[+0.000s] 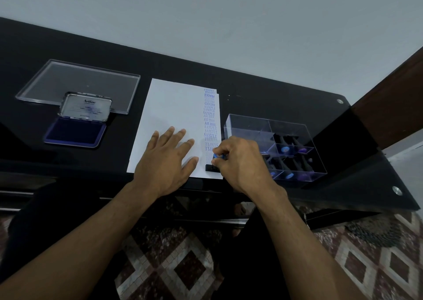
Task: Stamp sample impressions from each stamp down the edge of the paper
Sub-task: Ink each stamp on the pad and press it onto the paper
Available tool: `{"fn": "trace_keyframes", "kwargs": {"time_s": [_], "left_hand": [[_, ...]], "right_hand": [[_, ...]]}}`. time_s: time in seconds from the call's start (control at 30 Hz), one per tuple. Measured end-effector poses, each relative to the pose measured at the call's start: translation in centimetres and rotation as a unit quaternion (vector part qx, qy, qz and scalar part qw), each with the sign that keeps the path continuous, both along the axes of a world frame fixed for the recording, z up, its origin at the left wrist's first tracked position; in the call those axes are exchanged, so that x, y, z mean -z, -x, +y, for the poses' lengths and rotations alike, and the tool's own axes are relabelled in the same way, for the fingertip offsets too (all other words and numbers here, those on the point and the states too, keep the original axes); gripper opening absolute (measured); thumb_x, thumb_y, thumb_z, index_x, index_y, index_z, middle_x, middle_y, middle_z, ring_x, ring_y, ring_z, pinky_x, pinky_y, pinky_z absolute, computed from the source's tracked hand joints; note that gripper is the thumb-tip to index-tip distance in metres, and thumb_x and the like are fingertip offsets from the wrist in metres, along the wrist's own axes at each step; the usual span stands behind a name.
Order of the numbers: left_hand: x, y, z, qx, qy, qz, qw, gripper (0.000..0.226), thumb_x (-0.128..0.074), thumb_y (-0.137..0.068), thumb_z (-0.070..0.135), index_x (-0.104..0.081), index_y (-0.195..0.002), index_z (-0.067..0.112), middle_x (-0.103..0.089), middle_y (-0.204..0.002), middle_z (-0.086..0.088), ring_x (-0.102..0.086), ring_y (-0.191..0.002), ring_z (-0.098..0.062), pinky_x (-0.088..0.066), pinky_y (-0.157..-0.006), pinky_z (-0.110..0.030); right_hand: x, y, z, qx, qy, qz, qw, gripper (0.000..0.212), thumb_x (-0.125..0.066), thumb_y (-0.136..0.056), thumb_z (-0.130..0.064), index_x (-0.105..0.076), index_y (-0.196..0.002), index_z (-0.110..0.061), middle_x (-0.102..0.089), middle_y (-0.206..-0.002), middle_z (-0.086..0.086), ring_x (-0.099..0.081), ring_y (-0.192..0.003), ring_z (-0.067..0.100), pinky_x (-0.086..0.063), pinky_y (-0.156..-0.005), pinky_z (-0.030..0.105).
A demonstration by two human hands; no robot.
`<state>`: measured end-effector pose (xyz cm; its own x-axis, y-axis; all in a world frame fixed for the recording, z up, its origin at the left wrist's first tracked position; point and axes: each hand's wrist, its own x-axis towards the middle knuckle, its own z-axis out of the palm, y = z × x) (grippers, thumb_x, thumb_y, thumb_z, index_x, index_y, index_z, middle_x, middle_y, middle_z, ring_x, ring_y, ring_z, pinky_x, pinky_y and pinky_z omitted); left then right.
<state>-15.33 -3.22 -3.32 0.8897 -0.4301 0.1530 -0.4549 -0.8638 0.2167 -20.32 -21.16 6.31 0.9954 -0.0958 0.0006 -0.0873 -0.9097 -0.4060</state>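
While the left hand (166, 162) lies flat w/ fingers spread straight on the paper (174, 121), pressing it to the black table (68, 48), the right hand (240, 162) has fingers curled round a stamp (214, 164) w/ blue top, its black base down on the paper's near-right corner. Up the right edge from there runs a column of blue impressions (210, 121): SAMPLE, AIR MAIL, AMENDED, FRAGILE. Just right of the paper, a clear box (247, 125) w/ compartments holds more stamps (286, 149). Far left: ink pad (75, 132), lid up, resting partly on a clear lid (77, 80) lying flat beyond it.
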Motion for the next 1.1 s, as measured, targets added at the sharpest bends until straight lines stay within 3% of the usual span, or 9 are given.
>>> {"fn": "trace_keyframes", "kwargs": {"time_s": [0.2, 0.4, 0.5, 0.63, 0.73, 0.8, 0.9, 1.0, 1.1], "left_hand": [[0.1, 0.0, -0.1, 0.0, 0.001, -0.001, 1.0, 0.072, -0.014, -0.096, 0.065, -0.046, -0.149, 0.028, -0.033, -0.162, -0.002, -0.02, -0.153, -0.024, -0.017, -0.124, -0.051], [0.0, 0.0, 0.0, 0.0, 0.003, -0.004, 1.0, 0.073, -0.013, -0.096, 0.066, -0.046, -0.149, 0.028, -0.034, -0.162, -0.003, -0.021, -0.153, -0.025, -0.018, -0.124, -0.052], [0.2, -0.1, 0.0, 0.001, 0.002, -0.003, 1.0, 0.07, -0.016, -0.097, 0.065, -0.045, -0.149, 0.029, -0.033, -0.162, -0.002, -0.02, -0.153, -0.024, -0.017, -0.124, -0.051], [0.4, -0.1, 0.2, 0.007, 0.012, -0.003, 1.0, 0.067, -0.019, -0.099, 0.063, -0.045, -0.149, 0.029, -0.032, -0.162, -0.001, -0.018, -0.154, -0.023, -0.014, -0.125, -0.05], [0.3, -0.1, 0.2, 0.008, 0.014, -0.001, 1.0, 0.068, -0.017, -0.098, 0.064, -0.044, -0.15, 0.029, -0.031, -0.163, -0.001, -0.016, -0.154, -0.023, -0.013, -0.125, -0.05], [0.3, -0.1, 0.2, 0.008, 0.012, -0.003, 1.0, 0.069, -0.016, -0.098, 0.064, -0.044, -0.15, 0.029, -0.031, -0.163, -0.001, -0.016, -0.154, -0.023, -0.014, -0.125, -0.05], [0.3, 0.0, 0.1, 0.009, 0.012, -0.005, 1.0, 0.069, -0.016, -0.098, 0.065, -0.045, -0.15, 0.029, -0.032, -0.163, -0.002, -0.018, -0.154, -0.023, -0.015, -0.125, -0.051], [0.2, -0.1, 0.1, 0.01, 0.011, -0.005, 1.0, 0.068, -0.017, -0.098, 0.064, -0.045, -0.15, 0.029, -0.032, -0.163, -0.001, -0.018, -0.154, -0.023, -0.015, -0.125, -0.051], [0.3, 0.0, 0.1, 0.012, 0.01, -0.006, 1.0, 0.067, -0.018, -0.099, 0.064, -0.044, -0.15, 0.029, -0.031, -0.163, -0.001, -0.017, -0.154, -0.023, -0.013, -0.125, -0.05]], "right_hand": [[0.1, 0.2, -0.1, -0.002, -0.01, -0.011, 1.0, 0.02, -0.076, -0.085, -0.022, -0.076, -0.105, -0.018, -0.069, -0.1, -0.005, -0.06, -0.079, 0.004, -0.043, -0.071, 0.011], [0.3, 0.2, -0.4, -0.015, -0.019, -0.034, 0.999, 0.014, -0.076, -0.083, -0.02, -0.075, -0.098, -0.018, -0.066, -0.092, -0.008, -0.059, -0.075, 0.003, -0.041, -0.067, 0.006], [0.3, 0.4, -0.9, 0.014, -0.091, -0.094, 0.991, 0.01, -0.074, -0.08, -0.014, -0.075, -0.09, -0.018, -0.067, -0.083, -0.011, -0.061, -0.069, 0.003, -0.048, -0.065, 0.008], [0.5, 0.5, -1.5, 0.15, -0.297, -0.176, 0.927, 0.012, -0.071, -0.079, -0.01, -0.07, -0.08, -0.021, -0.069, -0.074, -0.005, -0.067, -0.069, 0.011, -0.058, -0.065, 0.028], [1.0, 0.3, -1.5, 0.219, -0.376, -0.182, 0.882, 0.008, -0.068, -0.074, -0.018, -0.069, -0.075, -0.026, -0.07, -0.074, 0.0, -0.068, -0.072, 0.027, -0.059, -0.066, 0.049], [1.2, 0.2, -1.6, 0.241, -0.404, -0.188, 0.862, 0.006, -0.067, -0.072, -0.02, -0.069, -0.074, -0.025, -0.07, -0.075, 0.001, -0.068, -0.073, 0.032, -0.058, -0.067, 0.054], [1.3, 0.3, -1.6, 0.247, -0.416, -0.196, 0.853, 0.007, -0.067, -0.074, -0.016, -0.069, -0.075, -0.023, -0.07, -0.077, 0.003, -0.067, -0.073, 0.034, -0.059, -0.065, 0.051], [1.3, 0.3, -1.9, 0.25, -0.428, -0.198, 0.846, 0.006, -0.067, -0.079, -0.009, -0.069, -0.08, -0.014, -0.069, -0.078, 0.008, -0.064, -0.061, 0.025, -0.055, -0.052, 0.037], [1.3, 0.3, -2.0, 0.254, -0.441, -0.196, 0.839, 0.005, -0.066, -0.081, -0.005, -0.068, -0.082, -0.01, -0.069, -0.076, 0.009, -0.062, -0.056, 0.019, -0.051, -0.049, 0.029]]}}
